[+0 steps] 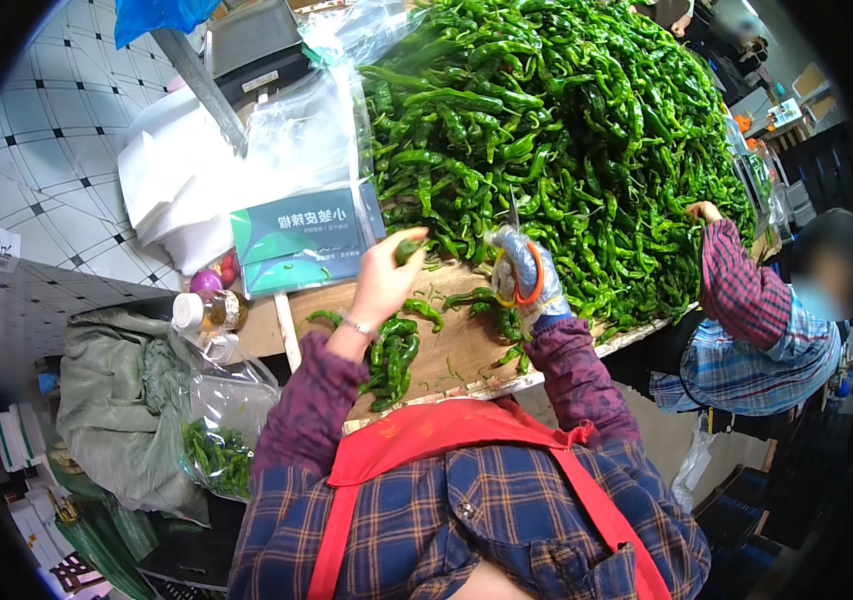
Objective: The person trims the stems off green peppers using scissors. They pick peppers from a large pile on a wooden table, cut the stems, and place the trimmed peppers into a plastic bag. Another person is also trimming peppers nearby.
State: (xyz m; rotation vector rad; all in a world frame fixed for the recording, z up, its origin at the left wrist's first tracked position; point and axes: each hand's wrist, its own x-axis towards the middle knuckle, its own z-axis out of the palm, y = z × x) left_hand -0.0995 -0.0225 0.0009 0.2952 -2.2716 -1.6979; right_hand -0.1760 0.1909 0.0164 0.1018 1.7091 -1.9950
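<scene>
My left hand [385,276] holds a green pepper [409,250] between thumb and fingers, above the wooden table [441,341]. A plastic glove covers my right hand [531,270], which grips scissors [529,283] with orange and yellow handles, blades pointing away from me. Beyond both hands rises a large heap of long green peppers [546,142]. A small pile of peppers [394,360] lies on the wood below my left hand. More loose peppers [503,319] lie by my right wrist, and bits of stem are scattered between.
Clear plastic bags [295,127] and green printed packages [303,232] lie at the left. A jar with a white lid [205,311] stands by the table's left side, above a bag of peppers [218,450]. At the right a person [764,330] reaches into the heap.
</scene>
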